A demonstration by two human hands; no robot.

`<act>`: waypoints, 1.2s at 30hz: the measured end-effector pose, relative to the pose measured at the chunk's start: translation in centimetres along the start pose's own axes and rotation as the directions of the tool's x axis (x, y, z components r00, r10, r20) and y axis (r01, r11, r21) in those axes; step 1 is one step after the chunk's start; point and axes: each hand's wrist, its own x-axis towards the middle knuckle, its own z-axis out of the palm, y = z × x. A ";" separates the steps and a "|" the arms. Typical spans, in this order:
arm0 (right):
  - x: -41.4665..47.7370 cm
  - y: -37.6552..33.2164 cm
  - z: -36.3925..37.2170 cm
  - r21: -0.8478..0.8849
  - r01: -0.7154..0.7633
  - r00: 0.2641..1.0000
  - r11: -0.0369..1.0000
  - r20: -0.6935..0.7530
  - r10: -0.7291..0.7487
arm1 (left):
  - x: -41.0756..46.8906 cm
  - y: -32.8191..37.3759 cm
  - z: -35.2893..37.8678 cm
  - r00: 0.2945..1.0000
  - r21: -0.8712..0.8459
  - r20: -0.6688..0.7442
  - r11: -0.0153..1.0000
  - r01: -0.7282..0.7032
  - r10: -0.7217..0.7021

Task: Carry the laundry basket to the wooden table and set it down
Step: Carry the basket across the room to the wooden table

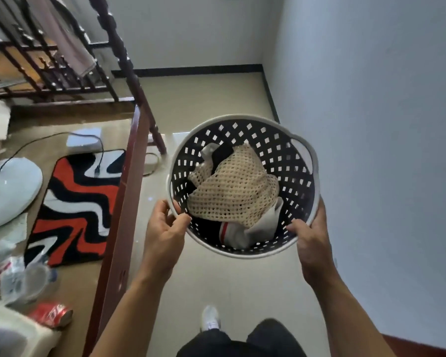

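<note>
- The laundry basket (242,186) is hanging in the air over the tiled floor (216,99), tilting toward the person; a further tip could be spilling the mesh garment (232,186).
- The left hand (165,228) and right hand (312,235) are each keeping a pinching grip on the near rim only, so slipping is a risk.
- The wooden rail (124,191) is standing just beside the basket, inviting a knock.

- Basket (298,161) held above floor (216,99), between left hand (165,228) and right hand (312,240), one at each near rim.
- Clothes (234,186) inside basket.
- Table (70,253) to left; rug (72,202), cable (98,153), can (52,314) on it.
- Wall (384,124) to right.
- Shoe (210,318) below basket, on floor.
</note>
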 end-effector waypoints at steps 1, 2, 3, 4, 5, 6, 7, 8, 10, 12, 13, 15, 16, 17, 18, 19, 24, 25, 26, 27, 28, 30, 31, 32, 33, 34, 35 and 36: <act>1.8 -0.9 0.3 0.005 0.006 1.000 1.000 -0.023 -0.006 | 2.3 1.1 1.1 1.000 0.011 0.023 1.000 -0.017 0.017; 3.7 -1.6 0.5 0.016 0.011 0.999 1.000 -0.048 -0.010 | 4.4 2.1 2.2 0.998 0.025 0.043 0.999 -0.038 0.037; 5.6 -2.2 0.6 0.030 0.013 0.997 0.999 -0.071 -0.011 | 6.4 3.0 3.5 0.997 0.036 0.059 0.998 -0.056 0.054; 7.6 -2.8 0.6 0.046 0.009 0.996 0.999 -0.087 -0.005 | 8.4 3.8 4.9 0.995 0.041 0.072 0.997 -0.067 0.064; 9.8 -3.3 0.5 0.054 0.003 0.995 0.999 -0.100 0.002 | 10.3 4.5 6.3 0.994 0.044 0.083 0.997 -0.071 0.067; 12.1 -3.8 0.5 0.057 0.001 0.994 0.998 -0.109 0.006 | 12.3 5.0 7.7 0.994 0.045 0.087 0.997 -0.069 0.065; 14.5 -4.1 0.4 0.055 -0.002 0.993 0.998 -0.115 0.009 | 14.3 5.4 9.2 0.995 0.043 0.083 0.997 -0.063 0.060; 16.9 -4.4 0.4 0.055 -0.003 0.993 0.998 -0.114 0.009 | 16.3 5.8 10.6 0.996 0.035 0.073 0.998 -0.059 0.057; 22.1 -5.0 0.3 0.053 0.004 0.995 0.999 -0.096 0.001 | 20.4 6.5 13.7 0.996 0.027 0.045 0.997 -0.072 0.071; 27.3 -5.8 0.0 0.037 0.003 0.998 0.999 -0.059 -0.001 | 24.3 7.4 16.5 0.996 0.056 0.005 0.995 -0.087 0.086; 29.8 -6.4 -0.1 0.034 -0.003 0.999 0.999 -0.045 0.004 | 26.2 8.0 17.8 0.995 0.062 -0.010 0.994 -0.094 0.095; 34.2 -8.1 0.0 0.015 -0.015 1.000 1.000 -0.006 0.016 | 29.7 9.3 19.9 0.994 0.049 -0.040 0.994 -0.099 0.101; 36.5 -9.0 0.3 0.007 -0.016 1.000 1.000 0.020 0.016 | 31.5 10.0 20.7 0.994 0.038 -0.054 0.995 -0.096 0.098; 38.9 -9.9 0.7 0.005 -0.018 0.999 1.000 0.043 0.018 | 33.3 10.7 21.4 0.993 0.024 -0.070 0.996 -0.090 0.092; 41.2 -10.8 1.3 0.005 -0.018 0.998 1.000 0.067 0.018 | 34.9 11.2 21.9 0.993 0.010 -0.088 0.997 -0.079 0.080; 43.4 -11.7 2.0 0.003 -0.019 0.996 1.000 0.090 0.018 | 36.5 11.8 22.3 0.992 -0.002 -0.104 0.997 -0.072 0.072; 54.2 -14.5 6.7 -0.042 0.007 0.980 0.999 0.200 0.001 | 45.3 13.5 23.2 0.980 0.002 -0.168 0.995 -0.104 0.103; 56.4 -15.0 8.0 -0.050 0.010 0.977 0.999 0.215 0.001 | 47.4 13.7 23.3 0.977 -0.006 -0.186 0.994 -0.110 0.107; 58.5 -15.4 9.4 -0.059 0.019 0.973 0.998 0.229 -0.005 | 49.5 13.8 23.4 0.974 -0.019 -0.201 0.993 -0.113 0.107; 60.7 -15.9 10.8 -0.063 0.024 0.971 0.998 0.237 -0.009 | 51.9 14.0 23.5 0.971 -0.036 -0.213 0.993 -0.115 0.105; 62.8 -16.5 12.4 -0.055 0.026 0.969 0.998 0.245 -0.012 | 54.5 14.4 23.4 0.969 -0.056 -0.223 0.992 -0.116 0.101; 66.9 -18.0 15.3 -0.025 0.014 0.968 1.000 0.252 -0.007 | 59.8 15.6 23.1 0.969 -0.087 -0.227 0.989 -0.119 0.096; 68.9 -18.8 16.7 -0.016 0.009 0.967 1.000 0.253 -0.005 | 62.4 16.5 23.0 0.969 -0.100 -0.228 0.988 -0.115 0.090; 70.8 -19.6 17.8 -0.011 0.008 0.967 1.000 0.256 -0.005 | 64.9 17.4 23.0 0.970 -0.116 -0.229 0.987 -0.111 0.083; 72.7 -20.5 19.0 -0.003 0.007 0.968 1.000 0.251 -0.006 | 67.4 18.3 23.0 0.971 -0.126 -0.224 0.986 -0.113 0.082; 74.5 -21.4 20.1 0.008 0.007 0.970 1.000 0.243 -0.008 | 69.8 19.3 23.1 0.973 -0.130 -0.213 0.984 -0.120 0.091; 76.3 -22.3 21.2 0.023 0.007 0.972 1.000 0.235 -0.012 | 72.3 20.3 23.2 0.974 -0.125 -0.201 0.984 -0.128 0.102; 78.1 -23.1 22.2 0.031 0.013 0.973 0.999 0.231 -0.020 | 74.8 21.1 23.3 0.975 -0.116 -0.193 0.985 -0.130 0.107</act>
